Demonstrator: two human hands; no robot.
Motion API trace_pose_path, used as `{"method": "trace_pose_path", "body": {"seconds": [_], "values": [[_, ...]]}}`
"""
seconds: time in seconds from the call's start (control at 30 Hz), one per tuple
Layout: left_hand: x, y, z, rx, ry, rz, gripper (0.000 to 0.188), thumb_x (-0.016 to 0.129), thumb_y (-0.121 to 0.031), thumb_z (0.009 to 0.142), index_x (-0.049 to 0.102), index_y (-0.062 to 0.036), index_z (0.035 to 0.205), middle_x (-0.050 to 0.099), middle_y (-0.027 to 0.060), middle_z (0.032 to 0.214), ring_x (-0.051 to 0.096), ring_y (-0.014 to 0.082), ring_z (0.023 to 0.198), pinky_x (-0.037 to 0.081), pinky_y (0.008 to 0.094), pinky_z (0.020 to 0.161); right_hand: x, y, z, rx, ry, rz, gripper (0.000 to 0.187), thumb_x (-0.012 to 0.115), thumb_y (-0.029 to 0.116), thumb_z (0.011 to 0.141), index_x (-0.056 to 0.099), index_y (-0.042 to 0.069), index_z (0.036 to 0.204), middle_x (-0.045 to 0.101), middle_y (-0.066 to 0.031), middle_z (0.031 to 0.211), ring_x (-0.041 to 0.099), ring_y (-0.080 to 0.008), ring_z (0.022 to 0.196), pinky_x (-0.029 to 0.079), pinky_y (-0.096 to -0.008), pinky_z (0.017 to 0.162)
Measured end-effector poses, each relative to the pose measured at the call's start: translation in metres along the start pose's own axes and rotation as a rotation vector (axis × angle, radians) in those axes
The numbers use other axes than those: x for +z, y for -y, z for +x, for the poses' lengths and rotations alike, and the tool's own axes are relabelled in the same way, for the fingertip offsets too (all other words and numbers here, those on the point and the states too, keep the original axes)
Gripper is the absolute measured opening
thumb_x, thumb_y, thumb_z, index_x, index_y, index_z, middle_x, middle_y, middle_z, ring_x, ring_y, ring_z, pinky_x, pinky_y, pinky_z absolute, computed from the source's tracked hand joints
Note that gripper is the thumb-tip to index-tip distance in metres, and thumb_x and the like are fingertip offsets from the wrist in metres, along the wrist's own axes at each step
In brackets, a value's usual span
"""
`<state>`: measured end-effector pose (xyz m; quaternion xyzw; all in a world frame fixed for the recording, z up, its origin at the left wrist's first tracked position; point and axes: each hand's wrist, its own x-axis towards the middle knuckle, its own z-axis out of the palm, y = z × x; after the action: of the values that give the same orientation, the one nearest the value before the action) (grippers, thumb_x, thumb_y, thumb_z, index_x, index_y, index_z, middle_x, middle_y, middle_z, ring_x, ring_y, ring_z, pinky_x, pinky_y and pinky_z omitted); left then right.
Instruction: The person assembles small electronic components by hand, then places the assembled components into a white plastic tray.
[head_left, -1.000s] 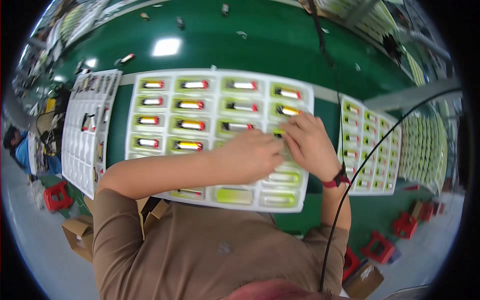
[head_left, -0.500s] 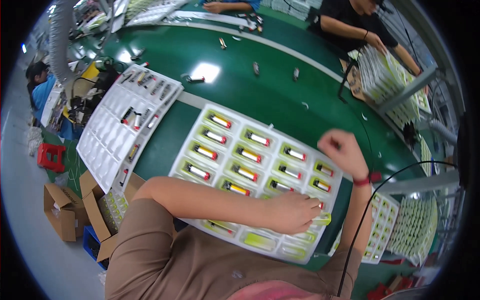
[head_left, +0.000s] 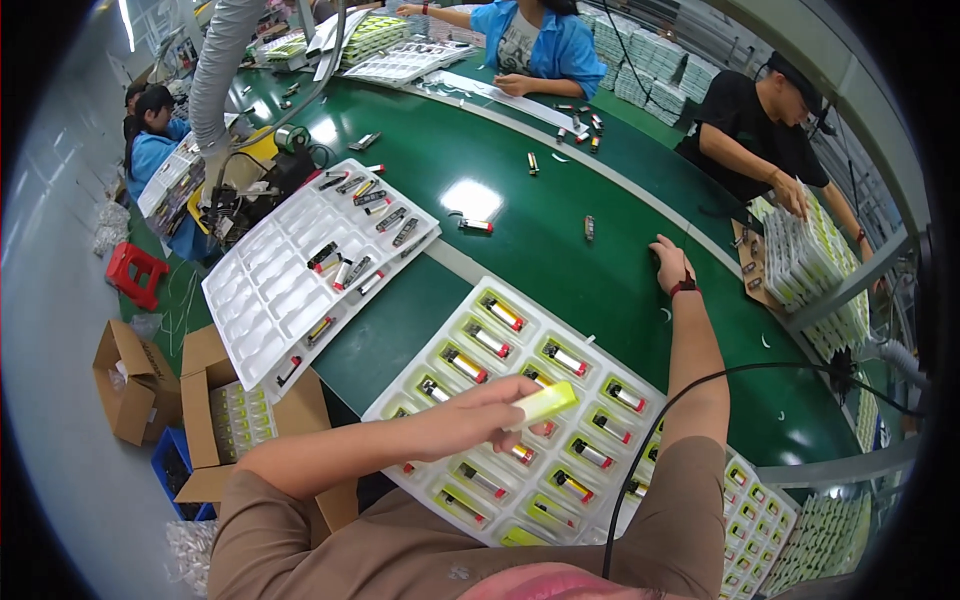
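Observation:
My left hand [head_left: 475,418] is closed on a pale yellow-green plastic shell [head_left: 548,404], holding it over the white tray [head_left: 388,402]. The tray's pockets carry yellow-green shells with small battery assemblies inside, silver or yellow with red ends, such as a battery assembly [head_left: 502,312]. My left hand and forearm cover some pockets. Across the table, my right hand [head_left: 672,266] rests with bent fingers on a small dark piece, mostly hidden, where a loose battery assembly lay. Left of that hand, another battery assembly [head_left: 590,228] lies on the green table [head_left: 520,240].
A second white tray [head_left: 262,300] with loose batteries stands at left. Cardboard boxes [head_left: 150,385] and a red stool [head_left: 137,274] are on the floor. A black cable [head_left: 760,369] crosses near my right arm. One co-worker [head_left: 745,125] handles stacked trays [head_left: 800,250]; another [head_left: 540,50] sits opposite.
My left hand has moved left and up from the tray's right side, lifting a yellow-green shell. My right hand has reached forward over the table to a loose battery assembly. The view has shifted.

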<state>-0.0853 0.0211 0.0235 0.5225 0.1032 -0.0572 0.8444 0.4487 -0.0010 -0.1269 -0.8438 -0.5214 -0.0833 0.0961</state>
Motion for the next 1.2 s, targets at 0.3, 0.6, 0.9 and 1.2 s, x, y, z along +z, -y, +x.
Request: {"method": "trace_pose_path", "body": {"seconds": [0.3,0.6,0.9,1.2], "values": [[-0.017,-0.010,0.029,0.020,-0.063,-0.033,0.045,0.051,-0.018,0.106,0.031,-0.0109,0.145,0.062,0.0047,0.105,0.050,0.0086,0.076,0.044,0.0250,0.073,-0.037,0.023,-0.051,-0.117,-0.199,0.389,0.025,0.055,0.014,0.097,0.061,-0.001,0.117,0.068,-0.0200,0.096,0.067,-0.0358,0.090,0.052,-0.0445,0.081],[-0.008,-0.014,0.063,-0.032,-0.099,-0.217,0.043,0.055,-0.029,0.106,0.054,-0.0040,0.140,0.066,0.0083,0.123,0.053,0.0074,0.081,0.046,0.0220,0.073,-0.208,0.185,-0.213,0.219,-0.027,1.533,0.029,0.056,0.012,0.103,0.052,-0.002,0.128,0.063,-0.0055,0.089,0.059,-0.0101,0.072,0.051,-0.0259,0.067],[0.030,0.006,0.091,-0.024,0.047,0.132,0.043,0.056,-0.022,0.105,0.050,-0.0036,0.143,0.067,0.0092,0.126,0.061,0.0114,0.103,0.045,0.0303,0.095,-0.219,0.211,-0.297,0.246,0.012,1.868,0.028,0.057,-0.003,0.097,0.055,-0.002,0.125,0.065,-0.0105,0.109,0.066,-0.0139,0.092,0.056,-0.0299,0.087],[0.038,0.009,0.099,0.163,0.109,0.186,0.046,0.061,0.001,0.094,0.049,-0.0046,0.137,0.063,0.0066,0.112,0.064,0.0138,0.102,0.052,0.0266,0.083,-0.213,0.215,-0.298,0.339,-0.021,1.923,0.032,0.057,-0.005,0.095,0.056,-0.003,0.127,0.061,-0.0111,0.118,0.068,-0.0154,0.093,0.058,-0.0311,0.089]]}}
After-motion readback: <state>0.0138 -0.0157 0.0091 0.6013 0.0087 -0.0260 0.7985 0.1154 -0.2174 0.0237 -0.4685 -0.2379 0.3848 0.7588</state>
